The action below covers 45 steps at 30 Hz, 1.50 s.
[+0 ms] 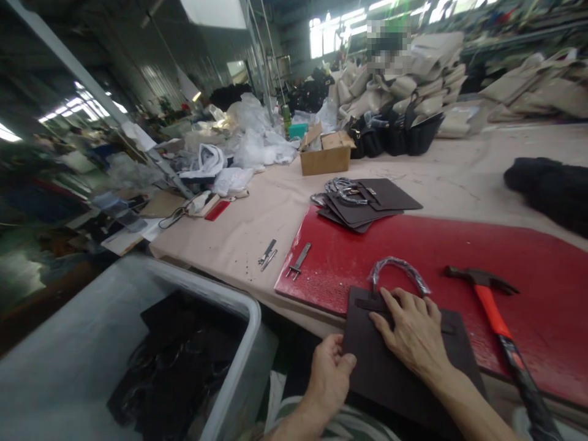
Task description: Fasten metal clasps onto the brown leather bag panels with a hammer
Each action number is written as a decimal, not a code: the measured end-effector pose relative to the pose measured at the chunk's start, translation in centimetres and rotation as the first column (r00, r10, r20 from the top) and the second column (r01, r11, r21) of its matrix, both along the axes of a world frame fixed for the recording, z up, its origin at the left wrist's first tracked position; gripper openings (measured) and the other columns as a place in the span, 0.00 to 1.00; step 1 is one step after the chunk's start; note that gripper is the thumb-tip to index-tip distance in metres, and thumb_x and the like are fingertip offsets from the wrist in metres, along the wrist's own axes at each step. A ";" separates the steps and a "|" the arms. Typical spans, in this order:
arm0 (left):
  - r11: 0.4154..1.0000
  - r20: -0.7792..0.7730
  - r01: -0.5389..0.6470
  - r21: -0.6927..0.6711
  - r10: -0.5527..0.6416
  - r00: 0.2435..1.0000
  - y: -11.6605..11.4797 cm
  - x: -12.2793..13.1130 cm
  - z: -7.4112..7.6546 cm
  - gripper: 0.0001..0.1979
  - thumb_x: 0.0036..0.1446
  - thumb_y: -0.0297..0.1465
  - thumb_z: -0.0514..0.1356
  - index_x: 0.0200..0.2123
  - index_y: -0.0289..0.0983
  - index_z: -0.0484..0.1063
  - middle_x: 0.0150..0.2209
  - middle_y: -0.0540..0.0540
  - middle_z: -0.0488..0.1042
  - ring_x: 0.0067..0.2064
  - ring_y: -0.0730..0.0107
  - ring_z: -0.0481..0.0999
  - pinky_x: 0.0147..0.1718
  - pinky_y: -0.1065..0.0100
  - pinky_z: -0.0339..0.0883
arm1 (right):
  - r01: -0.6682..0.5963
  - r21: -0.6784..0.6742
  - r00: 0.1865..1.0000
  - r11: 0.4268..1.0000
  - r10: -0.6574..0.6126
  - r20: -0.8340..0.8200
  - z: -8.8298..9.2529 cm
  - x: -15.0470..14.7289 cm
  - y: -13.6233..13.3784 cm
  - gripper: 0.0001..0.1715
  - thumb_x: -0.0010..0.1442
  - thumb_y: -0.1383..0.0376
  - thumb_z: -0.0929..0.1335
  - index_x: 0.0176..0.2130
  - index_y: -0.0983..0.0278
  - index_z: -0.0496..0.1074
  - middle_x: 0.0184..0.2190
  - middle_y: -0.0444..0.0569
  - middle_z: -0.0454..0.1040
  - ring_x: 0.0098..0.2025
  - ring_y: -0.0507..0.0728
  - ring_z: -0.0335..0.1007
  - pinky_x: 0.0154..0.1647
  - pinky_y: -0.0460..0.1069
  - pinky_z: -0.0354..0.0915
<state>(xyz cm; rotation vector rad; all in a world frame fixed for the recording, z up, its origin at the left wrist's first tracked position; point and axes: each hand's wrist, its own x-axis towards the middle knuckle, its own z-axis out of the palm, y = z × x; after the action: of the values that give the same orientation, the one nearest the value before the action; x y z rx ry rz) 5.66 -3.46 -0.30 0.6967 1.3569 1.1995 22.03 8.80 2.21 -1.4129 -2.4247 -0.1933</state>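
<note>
A dark brown bag panel [390, 380] lies partly on the red board, its near part reaching over the table's edge. Its looped handle [399, 262], wrapped in clear plastic, stands at the far edge. My left hand [329, 373] pinches the panel's left edge between thumb and fingers. Spread flat on top, my right hand [413, 331] presses near the base of the handle. To the right rests a claw hammer [487, 294] with an orange and black grip. A pronged metal punch [299, 260] lies on the board's left part.
The red board [459, 245] covers the table's near side. Behind it are stacked brown panels [381, 199] with wrapped handles. A cardboard box [325, 156] and black bags [395, 131] stand farther back. Small metal tools [267, 254] lie left. A grey bin [220, 288] holds dark pieces.
</note>
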 end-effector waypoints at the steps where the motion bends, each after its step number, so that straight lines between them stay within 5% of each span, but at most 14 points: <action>1: 0.999 -0.086 0.049 -0.014 -0.050 0.995 0.0 -0.5 0.1 0.17 0.51 0.32 0.60 0.44 0.32 0.73 0.37 0.41 0.80 0.37 0.63 0.80 0.39 0.65 0.71 | -0.002 -0.016 1.000 1.000 0.002 -0.002 0.1 0.0 -0.1 0.29 0.65 0.52 0.63 0.57 0.68 0.69 0.52 0.61 0.70 0.52 0.69 0.64 0.60 0.67 0.52; 6: 0.985 -0.579 0.166 -0.044 -0.161 0.800 1.3 -4.5 2.1 0.12 0.57 0.34 0.58 0.41 0.36 0.76 0.33 0.44 0.80 0.35 0.63 0.79 0.37 0.64 0.70 | -0.041 -0.135 0.998 0.990 0.035 -0.051 0.6 0.2 -0.5 0.35 0.61 0.48 0.68 0.60 0.64 0.67 0.56 0.58 0.67 0.56 0.68 0.61 0.65 0.66 0.46; 11: 0.988 -0.766 0.054 0.142 0.075 0.638 5.8 -9.8 5.0 0.14 0.60 0.39 0.56 0.41 0.37 0.76 0.36 0.45 0.80 0.38 0.62 0.79 0.41 0.63 0.71 | -0.024 -0.182 0.995 0.983 0.006 -0.098 0.8 0.2 -0.7 0.35 0.60 0.47 0.70 0.60 0.62 0.67 0.56 0.58 0.67 0.57 0.67 0.60 0.66 0.65 0.43; 14: 0.985 -0.887 0.018 0.173 0.148 0.437 9.3 -12.7 5.8 0.14 0.60 0.37 0.56 0.42 0.36 0.76 0.38 0.43 0.80 0.38 0.60 0.78 0.43 0.61 0.71 | -0.014 -0.186 0.995 0.982 -0.005 -0.102 0.9 0.0 -0.6 0.34 0.60 0.47 0.69 0.59 0.62 0.68 0.56 0.57 0.67 0.57 0.67 0.60 0.66 0.65 0.42; 18: 0.996 -0.987 0.074 0.043 0.031 0.156 13.3 -14.8 5.6 0.16 0.60 0.37 0.57 0.44 0.33 0.76 0.43 0.37 0.78 0.45 0.54 0.77 0.48 0.57 0.69 | -0.009 -0.182 0.993 0.983 -0.013 -0.120 1.1 -0.3 -0.4 0.32 0.59 0.48 0.71 0.57 0.62 0.70 0.55 0.56 0.68 0.57 0.66 0.60 0.67 0.65 0.41; 22: 0.980 -0.982 0.089 -0.180 -0.184 0.035 15.9 -15.2 5.4 0.18 0.58 0.42 0.61 0.42 0.32 0.76 0.44 0.33 0.76 0.48 0.49 0.76 0.48 0.58 0.68 | -0.022 -0.182 0.988 0.983 -0.006 -0.153 1.1 -0.2 -0.2 0.32 0.58 0.48 0.71 0.56 0.62 0.71 0.55 0.56 0.69 0.56 0.67 0.61 0.66 0.66 0.43; 27: 0.932 -0.914 0.065 -0.357 -0.363 0.182 17.8 -15.4 6.1 0.08 0.48 0.34 0.66 0.30 0.35 0.75 0.30 0.39 0.78 0.40 0.53 0.78 0.38 0.64 0.65 | -0.072 -0.163 0.978 0.984 0.038 -0.204 0.8 0.2 -0.2 0.33 0.57 0.49 0.72 0.56 0.61 0.70 0.53 0.55 0.70 0.55 0.66 0.62 0.66 0.67 0.43; 31: 0.921 -0.854 0.113 -0.374 -0.389 0.345 17.9 -15.5 6.5 0.09 0.43 0.29 0.66 0.18 0.36 0.69 0.14 0.49 0.66 0.24 0.61 0.74 0.27 0.67 0.61 | -0.049 -0.135 0.974 0.990 0.017 -0.227 0.6 0.0 -0.1 0.25 0.60 0.52 0.71 0.53 0.61 0.72 0.50 0.54 0.72 0.53 0.65 0.64 0.66 0.66 0.45; 36: 0.971 -0.726 0.151 -0.187 -0.240 0.644 16.2 -14.4 6.2 0.10 0.51 0.36 0.62 0.32 0.35 0.69 0.24 0.49 0.74 0.27 0.68 0.76 0.28 0.70 0.67 | 0.004 -0.130 0.968 0.991 -0.037 -0.249 0.5 -0.3 -0.1 0.19 0.63 0.56 0.70 0.51 0.60 0.74 0.47 0.50 0.72 0.50 0.62 0.64 0.67 0.65 0.44; 39: 0.997 -0.345 0.072 0.028 -0.058 0.937 14.9 -12.5 5.4 0.22 0.45 0.41 0.68 0.36 0.34 0.66 0.32 0.45 0.77 0.32 0.67 0.79 0.31 0.68 0.72 | -0.016 -0.135 0.965 0.991 -0.020 -0.260 0.4 -0.2 -0.2 0.18 0.65 0.60 0.68 0.54 0.58 0.72 0.48 0.49 0.72 0.51 0.62 0.64 0.67 0.65 0.44; 41: 0.988 -0.104 -0.038 0.150 0.054 0.993 14.0 -10.9 4.6 0.27 0.39 0.42 0.72 0.37 0.33 0.67 0.34 0.45 0.77 0.33 0.67 0.80 0.33 0.69 0.73 | -0.045 -0.136 0.965 0.990 0.007 -0.263 0.4 0.0 -0.3 0.17 0.65 0.63 0.67 0.54 0.56 0.72 0.49 0.48 0.72 0.53 0.62 0.64 0.67 0.66 0.43; 45: 0.943 -0.127 -0.068 0.325 0.115 0.985 12.6 -7.5 3.2 0.21 0.51 0.41 0.69 0.41 0.33 0.70 0.38 0.43 0.78 0.39 0.67 0.82 0.40 0.68 0.74 | -0.067 -0.161 0.966 0.985 0.023 -0.257 0.6 0.2 -0.3 0.22 0.61 0.57 0.72 0.54 0.59 0.72 0.52 0.50 0.71 0.55 0.63 0.63 0.67 0.66 0.43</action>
<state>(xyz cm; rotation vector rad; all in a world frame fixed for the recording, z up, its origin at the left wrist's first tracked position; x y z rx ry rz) -1.87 9.17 2.87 0.9742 1.3384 1.4873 22.19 8.51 2.77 -1.3549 -2.2994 0.1979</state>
